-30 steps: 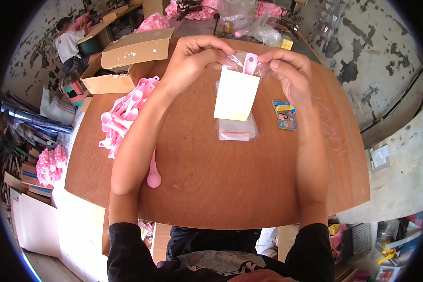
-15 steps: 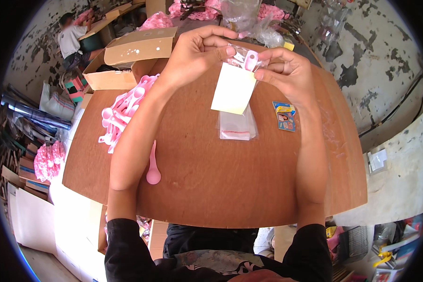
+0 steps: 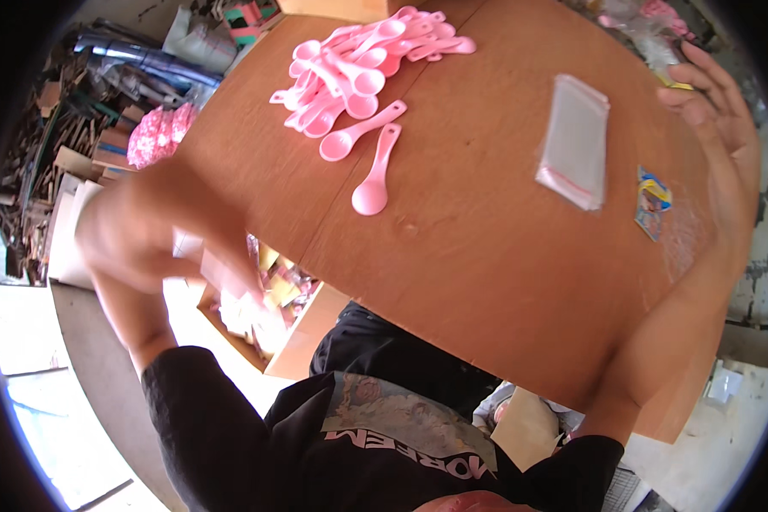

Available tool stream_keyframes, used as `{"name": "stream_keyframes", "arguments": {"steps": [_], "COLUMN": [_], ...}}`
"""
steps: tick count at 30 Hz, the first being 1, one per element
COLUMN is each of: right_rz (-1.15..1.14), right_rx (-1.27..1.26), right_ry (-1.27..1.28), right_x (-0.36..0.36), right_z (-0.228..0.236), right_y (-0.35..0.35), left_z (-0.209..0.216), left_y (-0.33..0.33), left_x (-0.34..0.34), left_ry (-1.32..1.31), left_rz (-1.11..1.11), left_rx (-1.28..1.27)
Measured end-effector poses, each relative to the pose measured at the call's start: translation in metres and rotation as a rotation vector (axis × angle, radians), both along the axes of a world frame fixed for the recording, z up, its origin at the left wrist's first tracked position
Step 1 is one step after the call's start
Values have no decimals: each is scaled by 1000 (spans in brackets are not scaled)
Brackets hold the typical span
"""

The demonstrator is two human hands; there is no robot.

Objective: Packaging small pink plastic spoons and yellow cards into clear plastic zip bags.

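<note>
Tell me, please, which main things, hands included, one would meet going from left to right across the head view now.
Left hand (blurred) → pile of pink spoons → stack of clear plastic bags → small blue-and-yellow packet → right hand.

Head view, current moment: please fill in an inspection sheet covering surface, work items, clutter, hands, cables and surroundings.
Surface: brown, seamed wooden table.
Work items: heap of pink spoons, with one spoon lying nearer the person; stack of clear bags.
Clutter: small blue-and-yellow packet right of the bags.
Hands: left hand motion-blurred near an open box, its hold unclear; right hand open at the table's right, nothing seen in it.
Cables: nothing seen.
Surroundings: pink bundle and wood scraps at left.
</note>
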State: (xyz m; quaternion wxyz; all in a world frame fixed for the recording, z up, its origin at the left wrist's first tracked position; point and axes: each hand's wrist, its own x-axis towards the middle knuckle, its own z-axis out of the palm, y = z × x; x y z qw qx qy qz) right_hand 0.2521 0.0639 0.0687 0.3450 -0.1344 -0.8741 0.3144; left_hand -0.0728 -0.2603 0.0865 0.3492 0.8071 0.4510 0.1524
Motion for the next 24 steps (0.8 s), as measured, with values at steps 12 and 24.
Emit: {"name": "stream_keyframes", "arguments": {"steps": [12,24], "right_rz": [-215,-36], "right_rx": [61,-18], "right_ry": [-711,-760], "right_x": [-32,-29], "right_z": [-39,-97], "right_y": [0,33], "left_z": [-384,-91], "left_y": [-185,53], "left_x": [-29,77], "left_ry": [352,59], "left_rz": [1618,350], "left_rx": [337,778]}}
